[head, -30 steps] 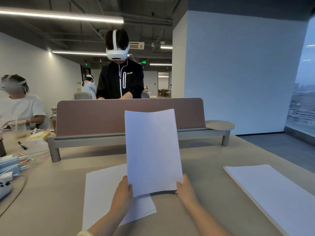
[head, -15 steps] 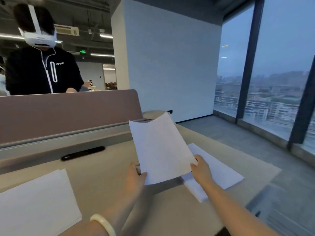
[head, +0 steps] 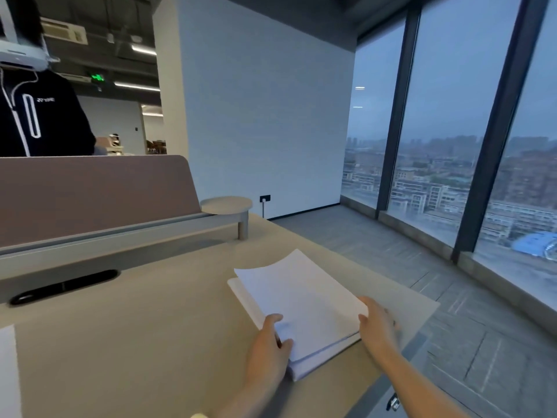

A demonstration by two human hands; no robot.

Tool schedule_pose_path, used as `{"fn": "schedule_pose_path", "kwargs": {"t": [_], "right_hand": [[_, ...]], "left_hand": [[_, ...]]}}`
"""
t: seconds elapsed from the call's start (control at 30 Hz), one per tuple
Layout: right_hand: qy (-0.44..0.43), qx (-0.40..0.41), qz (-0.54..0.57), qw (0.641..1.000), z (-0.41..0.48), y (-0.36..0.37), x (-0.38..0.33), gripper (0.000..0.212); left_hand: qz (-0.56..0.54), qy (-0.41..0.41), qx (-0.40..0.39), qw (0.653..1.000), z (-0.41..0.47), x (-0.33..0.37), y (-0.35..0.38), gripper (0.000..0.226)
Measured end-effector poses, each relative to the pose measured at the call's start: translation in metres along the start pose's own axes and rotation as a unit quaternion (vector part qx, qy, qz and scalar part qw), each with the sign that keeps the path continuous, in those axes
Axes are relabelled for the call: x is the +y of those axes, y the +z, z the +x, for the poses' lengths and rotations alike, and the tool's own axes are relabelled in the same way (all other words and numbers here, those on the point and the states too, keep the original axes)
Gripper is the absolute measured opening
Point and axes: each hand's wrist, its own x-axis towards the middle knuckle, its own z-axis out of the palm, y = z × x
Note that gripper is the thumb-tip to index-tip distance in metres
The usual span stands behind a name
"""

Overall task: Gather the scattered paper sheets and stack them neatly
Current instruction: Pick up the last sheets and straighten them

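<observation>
Both hands, left (head: 266, 345) at 7 o'clock, right (head: 376, 325) at 4, fingers loosely spread, lay a sheet (head: 297, 292) onto the stack (head: 319, 356); next, square its edges.

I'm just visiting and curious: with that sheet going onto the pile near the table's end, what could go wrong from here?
1. The top sheet lies askew on the paper stack, its far edge curled up, so it may settle crooked.
2. The stack sits near the end of the table; a nudge from the right hand might push sheets toward the floor.
3. The left hand presses one corner, which might crease it.
</observation>
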Motion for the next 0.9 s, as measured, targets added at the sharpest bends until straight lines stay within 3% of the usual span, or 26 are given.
{"fn": "schedule_pose_path", "kwargs": {"t": [0.2, 0.53, 0.7, 0.9], "right_hand": [[-0.013, 0.032, -0.088, 0.996, 0.0, 0.005, 0.006, 0.041], [0.001, 0.027, -0.077, 0.997, -0.001, 0.011, 0.008, 0.05], [0.006, 0.012, -0.061, 0.998, -0.002, 0.011, 0.007, 0.051], [-0.001, 0.017, -0.053, 0.998, -0.003, 0.011, 0.008, 0.051]], "left_hand": [[0.013, 0.012, -0.006, 1.0, -0.005, 0.001, 0.003, 0.04], [0.053, 0.032, -0.007, 0.998, -0.01, -0.003, -0.002, 0.038], [0.104, 0.052, 0.036, 0.993, -0.005, -0.01, -0.004, 0.042], [0.142, 0.071, 0.019, 0.987, -0.001, -0.017, -0.001, 0.041]]}}
